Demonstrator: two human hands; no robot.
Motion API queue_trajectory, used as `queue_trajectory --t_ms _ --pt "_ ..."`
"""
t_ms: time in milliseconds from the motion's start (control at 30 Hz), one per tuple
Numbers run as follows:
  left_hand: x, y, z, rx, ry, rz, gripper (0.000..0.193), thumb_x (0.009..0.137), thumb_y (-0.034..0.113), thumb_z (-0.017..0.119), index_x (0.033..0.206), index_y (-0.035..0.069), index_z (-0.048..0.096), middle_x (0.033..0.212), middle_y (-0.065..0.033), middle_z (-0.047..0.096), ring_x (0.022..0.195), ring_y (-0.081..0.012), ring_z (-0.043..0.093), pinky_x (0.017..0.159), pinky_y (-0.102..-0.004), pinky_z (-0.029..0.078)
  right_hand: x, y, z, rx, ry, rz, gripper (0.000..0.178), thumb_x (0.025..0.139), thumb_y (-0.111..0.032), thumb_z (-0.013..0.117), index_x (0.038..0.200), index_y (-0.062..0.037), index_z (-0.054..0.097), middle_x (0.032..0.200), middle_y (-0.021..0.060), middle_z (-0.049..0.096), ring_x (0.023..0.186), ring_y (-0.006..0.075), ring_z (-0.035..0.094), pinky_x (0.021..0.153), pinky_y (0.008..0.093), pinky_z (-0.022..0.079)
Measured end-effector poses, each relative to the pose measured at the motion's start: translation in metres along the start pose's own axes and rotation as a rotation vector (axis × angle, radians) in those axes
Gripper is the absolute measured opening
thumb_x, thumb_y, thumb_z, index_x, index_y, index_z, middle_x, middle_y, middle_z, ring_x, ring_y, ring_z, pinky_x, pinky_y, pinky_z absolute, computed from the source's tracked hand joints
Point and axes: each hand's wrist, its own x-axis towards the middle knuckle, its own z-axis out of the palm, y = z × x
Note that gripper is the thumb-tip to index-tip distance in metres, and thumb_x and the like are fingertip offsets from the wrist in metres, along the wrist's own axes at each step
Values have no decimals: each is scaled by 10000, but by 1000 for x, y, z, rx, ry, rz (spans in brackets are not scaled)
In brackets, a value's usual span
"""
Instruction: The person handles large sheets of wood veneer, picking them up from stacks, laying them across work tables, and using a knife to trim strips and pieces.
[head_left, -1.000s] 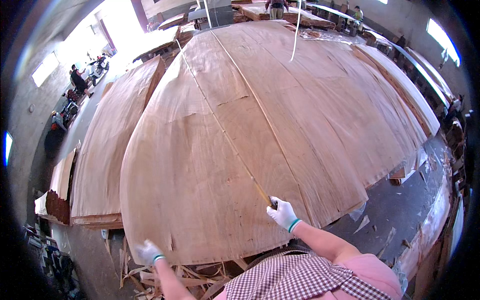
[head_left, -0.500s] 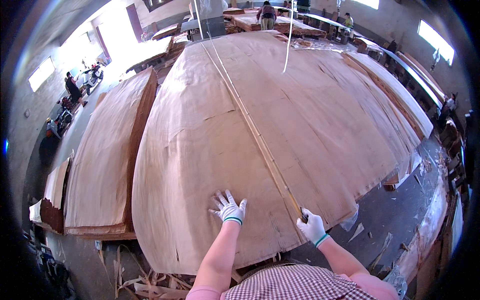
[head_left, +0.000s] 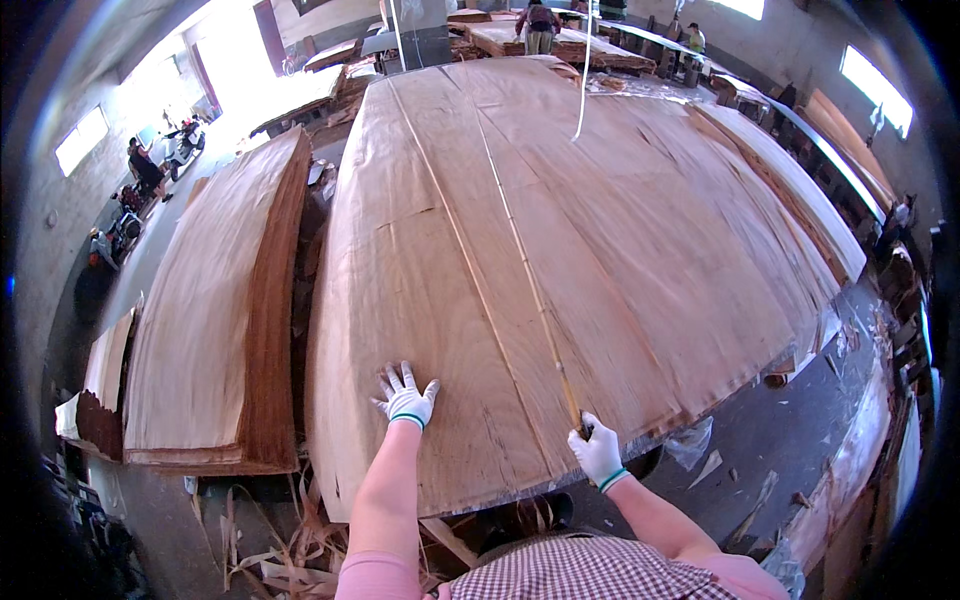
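Note:
A broad, thin wood veneer sheet (head_left: pixel 640 290) lies over a wide stack before me, with a long seam running away from me left of its middle. My left hand (head_left: pixel 408 397), in a white glove with a green cuff edge, rests on the veneer, fingers spread. My right hand (head_left: pixel 597 453), gloved the same way, is closed round the dark-ended grip of a long thin bamboo stick (head_left: pixel 540 305). The stick points away across the veneer, just right of the seam. Its thin far end lies towards the back of the sheet.
Another veneer stack (head_left: pixel 200 340) stands to the left across a narrow gap. Torn strips (head_left: pixel 290 550) litter the floor near my feet. Scraps and plastic (head_left: pixel 690 440) lie at right. A white strip (head_left: pixel 583 80) hangs at the back. People (head_left: pixel 540 28) stand farther off.
My left hand has slid left and a little forward on the veneer. The right hand has come left with the stick, whose far end has swung right, away from the seam. The sheet's left edge sits farther right.

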Motion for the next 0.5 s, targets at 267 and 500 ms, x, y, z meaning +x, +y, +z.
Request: queue_trajectory --t_ms 267,500 --pt "0 0 2 -17 14 4 859 843 664 419 1498 213 93 1565 -83 -47 1436 -302 -56 1077 -654 39 -7 -15 35 -132 -153 17 454 850 -267 560 1211 -2 485 782 267 627 768 434 619 670 494 485" --pt "11 -7 2 -39 -42 32 866 839 680 396 1498 222 72 1565 -71 -60 1434 -307 -75 1076 -655 26 -16 -10 42 -128 -355 -142 639 884 -445 565 1297 23 431 1180 259 548 1074 374 556 914 392 444"
